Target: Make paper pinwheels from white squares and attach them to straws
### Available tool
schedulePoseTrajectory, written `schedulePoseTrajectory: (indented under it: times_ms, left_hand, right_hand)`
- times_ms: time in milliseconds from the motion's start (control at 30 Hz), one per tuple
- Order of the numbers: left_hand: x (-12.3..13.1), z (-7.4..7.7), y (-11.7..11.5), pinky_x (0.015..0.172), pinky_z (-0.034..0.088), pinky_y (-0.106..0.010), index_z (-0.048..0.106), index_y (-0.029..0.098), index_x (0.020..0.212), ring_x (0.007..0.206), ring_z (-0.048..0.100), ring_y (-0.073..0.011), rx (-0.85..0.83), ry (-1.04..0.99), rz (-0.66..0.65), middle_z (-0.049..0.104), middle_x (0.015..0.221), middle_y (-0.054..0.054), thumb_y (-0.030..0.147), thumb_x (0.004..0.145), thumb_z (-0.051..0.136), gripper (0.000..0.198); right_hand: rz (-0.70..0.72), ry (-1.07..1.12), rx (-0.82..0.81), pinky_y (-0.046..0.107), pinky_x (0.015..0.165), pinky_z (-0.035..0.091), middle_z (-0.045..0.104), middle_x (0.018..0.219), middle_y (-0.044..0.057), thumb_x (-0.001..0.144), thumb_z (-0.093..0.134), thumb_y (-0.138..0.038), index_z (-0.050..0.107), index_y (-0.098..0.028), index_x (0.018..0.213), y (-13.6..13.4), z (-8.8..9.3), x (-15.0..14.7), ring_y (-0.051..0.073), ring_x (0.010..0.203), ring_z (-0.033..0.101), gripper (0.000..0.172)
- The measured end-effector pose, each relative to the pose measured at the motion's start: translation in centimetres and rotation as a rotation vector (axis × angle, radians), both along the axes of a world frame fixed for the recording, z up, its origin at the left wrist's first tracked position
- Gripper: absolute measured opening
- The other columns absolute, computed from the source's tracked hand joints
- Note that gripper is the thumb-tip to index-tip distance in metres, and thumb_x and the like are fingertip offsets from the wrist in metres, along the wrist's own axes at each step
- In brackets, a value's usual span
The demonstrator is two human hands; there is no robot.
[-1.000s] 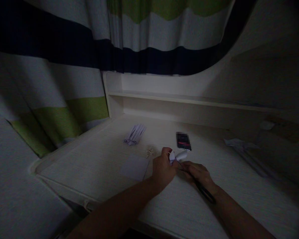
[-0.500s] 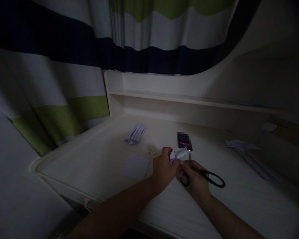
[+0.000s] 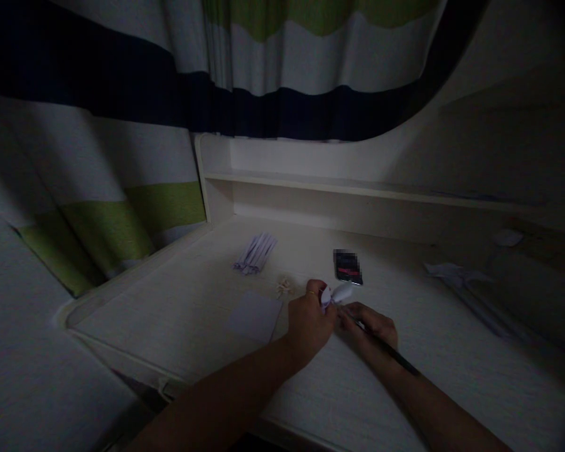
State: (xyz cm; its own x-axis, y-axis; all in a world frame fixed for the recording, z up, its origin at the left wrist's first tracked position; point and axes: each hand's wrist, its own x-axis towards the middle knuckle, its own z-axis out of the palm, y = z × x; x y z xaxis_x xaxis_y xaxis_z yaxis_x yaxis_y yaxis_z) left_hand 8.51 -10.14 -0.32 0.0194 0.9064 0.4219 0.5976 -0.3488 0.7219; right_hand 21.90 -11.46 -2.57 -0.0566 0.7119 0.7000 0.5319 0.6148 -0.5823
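Observation:
My left hand (image 3: 312, 319) is closed, pinching a small piece of white paper (image 3: 343, 292) that is gathered in the middle and flares at its ends. Just right of it, my right hand (image 3: 374, 331) is closed on black-handled scissors (image 3: 402, 360), seen edge-on with the handles pointing back along my forearm. The fingertips of both hands almost meet below the paper. The scissor blades are mostly hidden by my fingers. Left of my left hand, a flat sheet of white paper (image 3: 254, 316) lies on the desk beside a little pile of pale, thin bits (image 3: 285, 286).
A bundle of folded white paper strips (image 3: 255, 253) lies farther back on the white desk (image 3: 169, 314). Beyond my hands is a phone (image 3: 348, 267). More folded paper (image 3: 471, 295) lies at the right. A low shelf (image 3: 311, 182) and striped curtain (image 3: 311, 113) stand behind.
The scissors have turned in my right hand, from handle loops showing flat to an edge-on view. My left hand stays on the paper in nearly the same place.

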Motion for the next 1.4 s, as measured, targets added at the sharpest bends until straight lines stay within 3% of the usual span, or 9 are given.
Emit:
schedulePoseTrajectory:
  times_ms: [100,167,300,433,567,667,933,1233,1400]
  left_hand:
    - [0.0,0.0,0.0,0.064,0.044,-0.024,0.048,0.019,0.096,0.069,0.059,-0.0150,0.008,-0.049,-0.014,0.062,0.077,-0.001,0.020,0.066,0.054,0.031]
    - [0.0,0.1,-0.1,0.063,0.044,-0.024,0.048,0.019,0.095,0.068,0.059,-0.0145,0.008,-0.073,-0.021,0.062,0.077,-0.001,0.018,0.065,0.055,0.031]
    - [0.0,0.1,0.0,0.061,0.043,-0.022,0.048,0.019,0.091,0.067,0.058,-0.0133,0.001,-0.124,-0.034,0.062,0.076,0.000,0.016,0.064,0.055,0.028]
    - [0.1,0.0,0.1,0.060,0.043,-0.021,0.048,0.019,0.091,0.065,0.058,-0.0123,-0.008,-0.152,-0.049,0.061,0.075,0.000,0.018,0.066,0.054,0.026]
    - [0.0,0.1,0.0,0.060,0.042,-0.022,0.050,0.019,0.090,0.064,0.058,-0.0132,-0.008,-0.134,-0.008,0.061,0.072,0.000,0.021,0.067,0.054,0.024]
    - [-0.1,0.4,-0.1,0.060,0.042,-0.023,0.051,0.020,0.091,0.066,0.058,-0.0139,-0.016,-0.138,-0.011,0.062,0.072,0.000,0.023,0.068,0.053,0.023]
    - [0.0,0.7,-0.3,0.062,0.042,-0.023,0.052,0.020,0.091,0.067,0.059,-0.0143,-0.039,-0.111,-0.001,0.062,0.074,0.000,0.024,0.070,0.051,0.021]
    - [0.2,0.5,0.0,0.057,0.041,-0.021,0.049,0.019,0.084,0.062,0.057,-0.0118,-0.041,-0.221,-0.019,0.060,0.069,0.001,0.020,0.068,0.053,0.017]
    - [0.2,0.5,0.1,0.055,0.041,-0.019,0.048,0.018,0.082,0.059,0.055,-0.0104,-0.052,-0.328,-0.030,0.058,0.065,0.002,0.018,0.066,0.055,0.018]
  right_hand:
    - [0.158,-0.225,0.229,0.022,0.053,0.050,0.066,0.074,0.004,0.076,0.053,-0.019,0.060,-0.020,0.078,1.1,-0.7,1.6,0.014,0.061,0.062,0.007]
    - [0.206,-0.314,0.318,0.022,0.058,0.051,0.066,0.079,0.005,0.075,0.054,-0.015,0.058,-0.021,0.088,1.6,-1.1,2.4,0.015,0.068,0.063,0.015]
    - [0.211,-0.360,0.351,0.023,0.062,0.052,0.066,0.082,0.005,0.073,0.056,-0.013,0.057,-0.022,0.093,1.9,-1.4,2.9,0.016,0.075,0.063,0.022]
    - [0.111,-0.212,0.214,0.022,0.055,0.049,0.066,0.075,0.004,0.073,0.056,-0.020,0.060,-0.019,0.074,1.0,-0.9,1.5,0.015,0.064,0.063,0.004]
    - [-0.079,0.164,-0.244,0.022,0.044,0.042,0.060,0.056,0.001,0.073,0.056,-0.034,0.056,-0.018,0.056,-0.4,0.3,-0.8,0.013,0.050,0.056,0.024]
    - [-0.028,0.443,-0.428,0.023,0.044,0.040,0.058,0.051,0.001,0.071,0.057,-0.039,0.055,-0.018,0.051,-0.9,0.9,-1.8,0.014,0.047,0.054,0.029]
    - [0.174,0.863,-0.572,0.023,0.043,0.038,0.050,0.043,-0.002,0.068,0.060,-0.036,0.058,-0.016,0.056,0.0,0.2,-2.6,0.010,0.041,0.047,0.024]
    - [-0.030,0.515,-0.465,0.022,0.047,0.038,0.057,0.053,0.001,0.066,0.062,-0.038,0.053,-0.017,0.052,-0.5,0.9,-1.7,0.012,0.051,0.052,0.027]
    - [-0.105,0.479,-0.427,0.021,0.045,0.037,0.055,0.048,-0.002,0.066,0.063,-0.039,0.055,-0.018,0.057,-0.4,0.7,-1.7,0.011,0.046,0.049,0.024]
